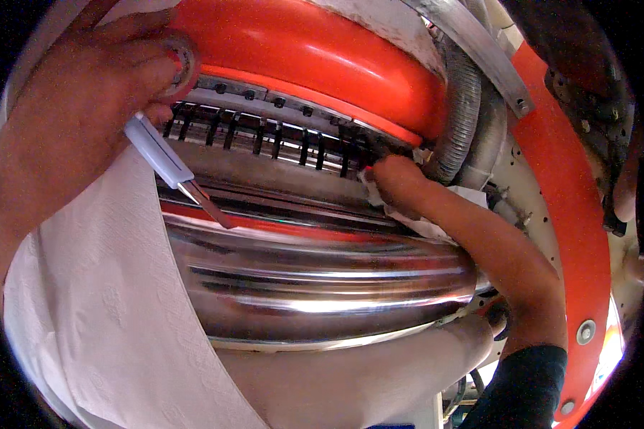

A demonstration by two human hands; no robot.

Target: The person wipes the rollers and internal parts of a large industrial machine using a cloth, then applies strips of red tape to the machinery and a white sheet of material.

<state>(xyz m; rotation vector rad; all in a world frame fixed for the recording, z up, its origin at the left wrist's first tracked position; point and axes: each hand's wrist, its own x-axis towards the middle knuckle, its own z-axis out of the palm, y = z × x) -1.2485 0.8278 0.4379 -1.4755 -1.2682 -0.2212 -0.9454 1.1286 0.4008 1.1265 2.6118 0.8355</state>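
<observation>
In the head view, we have both hands deep in a machine with an orange housing (pixel 315 50) curving over a polished metal roller (pixel 322 279). Our left hand (pixel 71 121) is closed around the pale grey handle of a small tool (pixel 161 154), whose thin metal tip angles down and rests near the upper edge of the roller, just below a row of dark comb-like fingers (pixel 279 139). Our right hand (pixel 401 186) reaches in from the right with its forearm lying along the roller, and its grip is pinched on a crumpled white wipe (pixel 379 196) pressed up against the right end of that dark row, beside a corrugated grey hose (pixel 461 114). A broad sheet of white paper towel (pixel 100 300) drapes over the left side under our left arm. We judge the step in hand to be cleaning the gap between comb and roller, with the tool loosening residue and the wipe taking it up. The next move, as we read it, calls for a light touch with the tip so the polished surface stays unmarked, and for working the wipe along the row.
</observation>
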